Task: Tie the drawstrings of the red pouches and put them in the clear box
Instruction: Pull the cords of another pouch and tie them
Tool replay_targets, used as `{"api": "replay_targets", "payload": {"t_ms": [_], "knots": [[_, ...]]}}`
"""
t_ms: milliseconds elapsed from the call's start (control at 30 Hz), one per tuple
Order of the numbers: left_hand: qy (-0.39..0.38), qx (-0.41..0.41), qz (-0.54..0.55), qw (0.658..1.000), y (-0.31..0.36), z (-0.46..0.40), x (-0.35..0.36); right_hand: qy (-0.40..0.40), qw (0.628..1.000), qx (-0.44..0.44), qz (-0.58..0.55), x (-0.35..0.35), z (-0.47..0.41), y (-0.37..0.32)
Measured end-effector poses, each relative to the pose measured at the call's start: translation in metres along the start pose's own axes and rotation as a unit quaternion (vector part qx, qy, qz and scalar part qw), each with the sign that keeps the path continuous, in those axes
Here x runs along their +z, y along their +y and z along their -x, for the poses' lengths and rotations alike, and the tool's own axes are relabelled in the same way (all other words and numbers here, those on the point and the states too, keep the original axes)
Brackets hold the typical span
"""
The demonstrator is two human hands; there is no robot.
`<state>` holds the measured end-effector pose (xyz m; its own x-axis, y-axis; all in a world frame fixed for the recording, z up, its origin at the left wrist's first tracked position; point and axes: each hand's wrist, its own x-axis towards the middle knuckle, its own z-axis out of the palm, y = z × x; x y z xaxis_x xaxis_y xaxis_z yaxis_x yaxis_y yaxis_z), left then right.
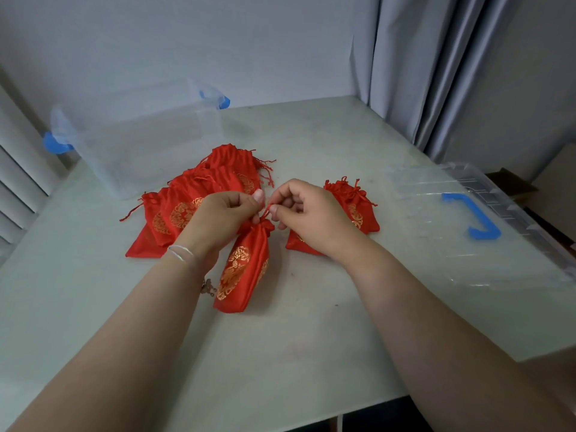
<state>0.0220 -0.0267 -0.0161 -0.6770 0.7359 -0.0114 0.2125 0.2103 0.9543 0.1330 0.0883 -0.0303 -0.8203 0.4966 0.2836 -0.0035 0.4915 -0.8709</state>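
Left hand and right hand pinch the thin red drawstrings, fingers clamped, steadying the red gold-patterned satin pouch on the worktop for knotting.

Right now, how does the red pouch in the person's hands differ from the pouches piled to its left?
The held pouch lies alone, its neck gathered, both hands pinching its drawstring. The piled pouches overlap untouched, cords trailing loose. The left hand and right hand work only the single one. All share red fabric with gold patterns.
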Motion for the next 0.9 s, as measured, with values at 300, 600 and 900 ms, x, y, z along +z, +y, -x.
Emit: {"api": "replay_targets", "payload": {"t_ms": [300,600,900], "knots": [[-0.109,-0.011,-0.028,0.994,0.006,0.002,-0.01,0.007,0.996,-0.057,0.062,-0.004,0.001,-0.001],[-0.064,0.023,0.002,0.998,0.009,0.004,-0.003,-0.035,0.999,-0.025,-0.02,-0.003,0.0,-0.004],[-0.017,0.041,0.02,0.999,0.012,0.006,-0.008,-0.048,0.989,0.016,0.143,-0.011,-0.002,0.0]]}}
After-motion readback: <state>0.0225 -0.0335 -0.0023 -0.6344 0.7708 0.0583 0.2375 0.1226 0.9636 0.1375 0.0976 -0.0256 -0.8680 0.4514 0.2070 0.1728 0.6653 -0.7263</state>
